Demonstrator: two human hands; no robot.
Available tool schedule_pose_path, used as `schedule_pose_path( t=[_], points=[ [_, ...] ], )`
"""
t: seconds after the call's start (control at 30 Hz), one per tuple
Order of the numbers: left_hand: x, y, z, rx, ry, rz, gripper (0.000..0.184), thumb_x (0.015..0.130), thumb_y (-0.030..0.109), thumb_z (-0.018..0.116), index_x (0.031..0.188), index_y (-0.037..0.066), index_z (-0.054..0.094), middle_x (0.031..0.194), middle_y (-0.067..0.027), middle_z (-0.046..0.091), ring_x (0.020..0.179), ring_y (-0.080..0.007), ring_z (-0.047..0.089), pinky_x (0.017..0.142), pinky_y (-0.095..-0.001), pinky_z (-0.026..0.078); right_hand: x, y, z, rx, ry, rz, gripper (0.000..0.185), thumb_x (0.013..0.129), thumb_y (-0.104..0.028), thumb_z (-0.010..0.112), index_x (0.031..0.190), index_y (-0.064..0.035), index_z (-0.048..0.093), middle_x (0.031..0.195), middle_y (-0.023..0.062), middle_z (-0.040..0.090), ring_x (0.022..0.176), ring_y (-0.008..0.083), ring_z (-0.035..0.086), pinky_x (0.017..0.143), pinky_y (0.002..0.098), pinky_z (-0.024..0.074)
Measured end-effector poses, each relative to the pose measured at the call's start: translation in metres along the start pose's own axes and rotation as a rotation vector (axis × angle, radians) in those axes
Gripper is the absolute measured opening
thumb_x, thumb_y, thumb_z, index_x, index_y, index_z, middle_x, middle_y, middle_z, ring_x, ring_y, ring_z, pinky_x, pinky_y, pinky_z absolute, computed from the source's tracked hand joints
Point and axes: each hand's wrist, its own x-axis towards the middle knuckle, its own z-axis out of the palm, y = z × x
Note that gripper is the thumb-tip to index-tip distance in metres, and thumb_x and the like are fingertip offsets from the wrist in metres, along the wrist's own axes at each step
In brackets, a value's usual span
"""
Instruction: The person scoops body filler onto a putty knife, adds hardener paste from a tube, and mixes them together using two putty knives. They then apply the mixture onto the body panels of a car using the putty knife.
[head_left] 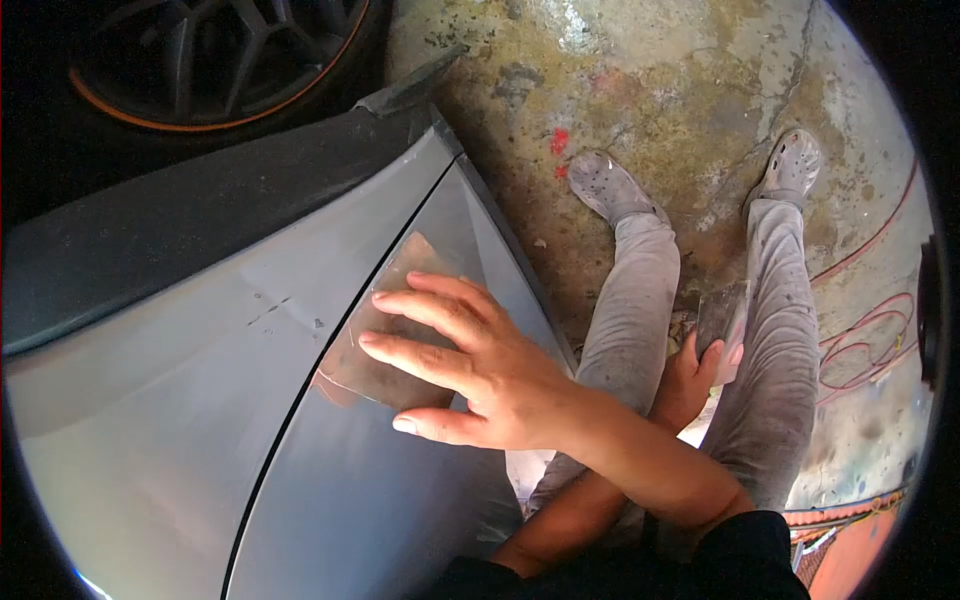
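Note:
My right hand [470,365] reaches left across the grey car panel [370,500], palm down with fingers spread. Its fingertips lie over a brownish, uneven patch [415,255] beside the dark panel gap; whether they touch it I cannot tell. A reddish edge [335,388] shows at the patch's lower left. Under the right forearm crosses my left arm. Between my legs, my left hand [690,380] grips a flat, greyish, smeared plate [722,315], thumb on its face.
A dark wheel with an orange rim line [240,60] stands at the top left, above black trim [180,200]. My shoes [605,185] rest on the stained concrete floor [500,130]. A coiled red hose [870,340] lies at the right.

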Motion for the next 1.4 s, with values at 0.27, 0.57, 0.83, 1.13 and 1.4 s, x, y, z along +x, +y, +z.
schedule_pose_path(
  t=[0.27, 0.57, 0.83, 1.13, 1.4],
  points=[
    [-0.001, -0.001, 0.002, -0.066, -0.005, 0.023, 0.040, 0.102, 0.031, 0.056, 0.124, -0.002, 0.055, 0.100, -0.0299, 0.068, 0.098, -0.0498, 0.064, 0.080, -0.0483, 0.051, -0.027, -0.001, -0.012, -0.052, -0.137, 0.036, 0.063, 0.081, -0.036, 0.078, 0.138, -0.0178, 0.057, 0.146, 0.0086, 0.046, 0.136, 0.0340, 0.040, 0.106, 0.0538, 0.0349],
    [0.000, -0.001, 0.000, -0.054, -0.027, -0.006, 0.040, 0.102, 0.031, 0.056, 0.124, -0.003, 0.055, 0.103, -0.0295, 0.068, 0.099, -0.0480, 0.065, 0.082, -0.0476, 0.051, -0.007, -0.029, -0.010, -0.097, -0.052, 0.025, 0.059, 0.081, -0.037, 0.078, 0.136, -0.0280, 0.060, 0.148, 0.0092, 0.044, 0.135, 0.0355, 0.039, 0.102, 0.0618, 0.0352],
    [0.001, -0.005, 0.002, -0.048, -0.032, 0.000, 0.040, 0.102, 0.030, 0.056, 0.122, -0.005, 0.056, 0.104, -0.0304, 0.068, 0.100, -0.0485, 0.065, 0.083, -0.0474, 0.051, 0.000, -0.028, -0.004, -0.093, -0.048, 0.020, 0.058, 0.081, -0.037, 0.078, 0.136, -0.0295, 0.059, 0.149, 0.0104, 0.041, 0.136, 0.0370, 0.037, 0.102, 0.0661, 0.0354],
    [0.000, -0.003, 0.003, -0.055, -0.010, 0.014, 0.041, 0.101, 0.030, 0.057, 0.123, -0.005, 0.056, 0.105, -0.0306, 0.068, 0.102, -0.0491, 0.064, 0.084, -0.0477, 0.051, -0.016, -0.023, -0.003, -0.067, -0.107, 0.006, 0.061, 0.077, -0.033, 0.080, 0.134, -0.0310, 0.060, 0.144, 0.0108, 0.045, 0.135, 0.0358, 0.040, 0.103, 0.0652, 0.0356],
    [0.003, -0.015, 0.018, 0.233, 0.044, -0.114, 0.050, 0.099, 0.034, 0.061, 0.133, -0.003, 0.054, 0.122, -0.0276, 0.064, 0.117, -0.0418, 0.060, 0.092, -0.0459, 0.049, -0.044, -0.022, -0.081, 0.527, -0.211, 0.269, 0.071, 0.083, -0.036, 0.076, 0.143, -0.0051, 0.054, 0.149, 0.0164, 0.046, 0.142, 0.0361, 0.040, 0.118, 0.0479, 0.0294]
  ],
)
